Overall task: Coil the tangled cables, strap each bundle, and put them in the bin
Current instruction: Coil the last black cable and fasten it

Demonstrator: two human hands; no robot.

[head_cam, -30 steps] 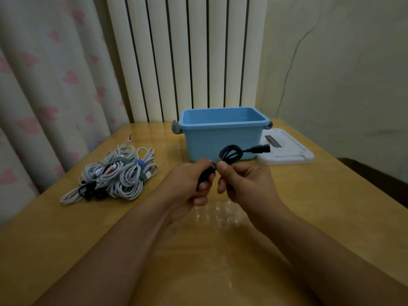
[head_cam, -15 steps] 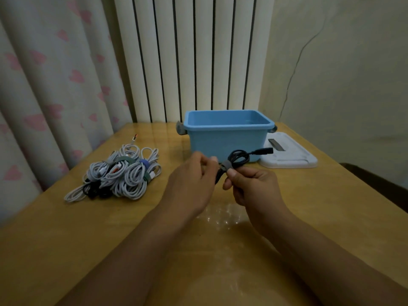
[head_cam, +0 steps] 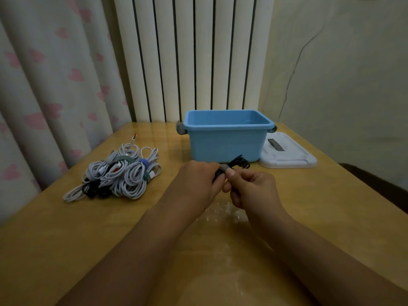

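A small coil of black cable (head_cam: 239,162) is held just above the table (head_cam: 331,206), in front of the blue bin (head_cam: 225,140), with a grey strap (head_cam: 224,167) around its middle. The left hand (head_cam: 196,184) curls its fingers around one end of the coil, while the right hand (head_cam: 249,188) pinches the strap between thumb and forefinger. To the left a pile of white and black cables (head_cam: 119,173) lies on the table, and a white lid (head_cam: 289,155) rests just beside the bin on the right.
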